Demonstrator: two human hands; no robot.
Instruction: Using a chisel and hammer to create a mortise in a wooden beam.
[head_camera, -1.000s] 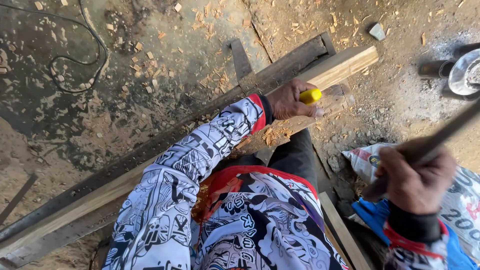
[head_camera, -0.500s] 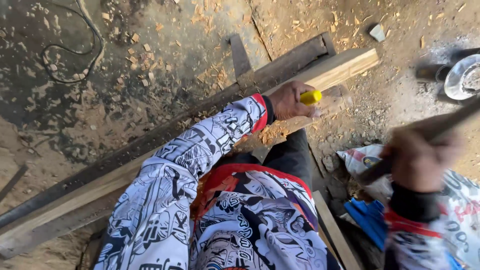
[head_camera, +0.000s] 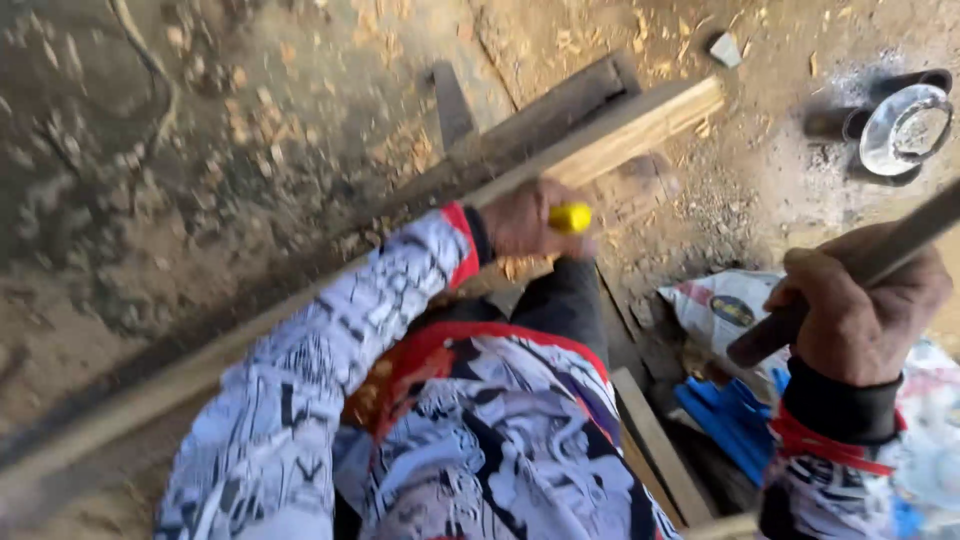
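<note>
Fingers of left hand (head_camera: 525, 220) wrap a yellow-handled tool (head_camera: 570, 217); right hand (head_camera: 860, 315) grips a dark handle (head_camera: 850, 275); metal bowl (head_camera: 905, 130) contents unclear.

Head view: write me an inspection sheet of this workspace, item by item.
Surface: dirt ground strewn with wood chips.
Job's things: long pale timber lying slantwise beside a darker beam; yellow-handled tool; dark long handle.
Clutter: printed sack, blue items, shiny round metal object, small stone.
Grippers: left hand shut on the yellow-handled tool, at the timber; right hand shut on the dark long handle, raised.
Cables: thin cord on the ground, blurred.
Surroundings: nothing seen beyond the ground.
</note>
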